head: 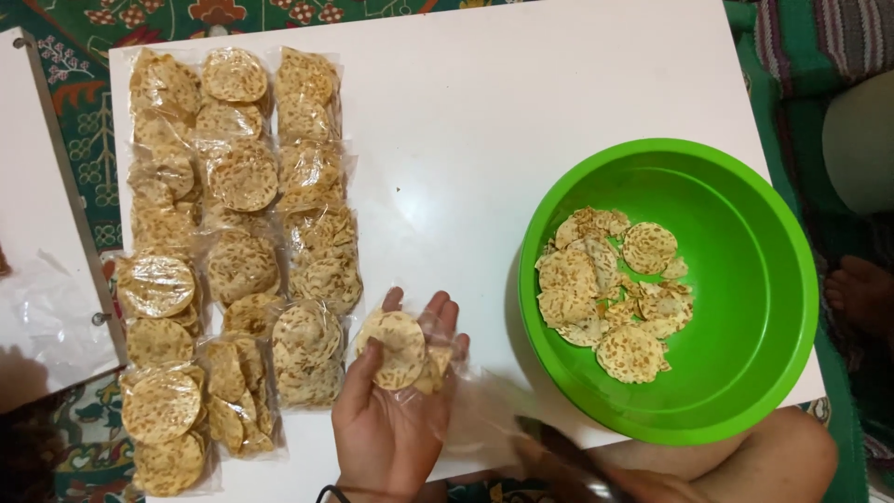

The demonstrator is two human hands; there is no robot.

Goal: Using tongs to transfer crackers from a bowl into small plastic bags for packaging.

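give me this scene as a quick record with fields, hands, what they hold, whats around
surface: white table over a patterned green cloth
left hand: left hand palm up, its grip closed around a clear bag of round crackers
right hand: right hand blurred at the lower edge, apart from the bag; cannot tell whether it holds anything
bowl: green plastic bowl on the right, loose round crackers inside
packed goods: filled cracker bags in three rows on the left of the table
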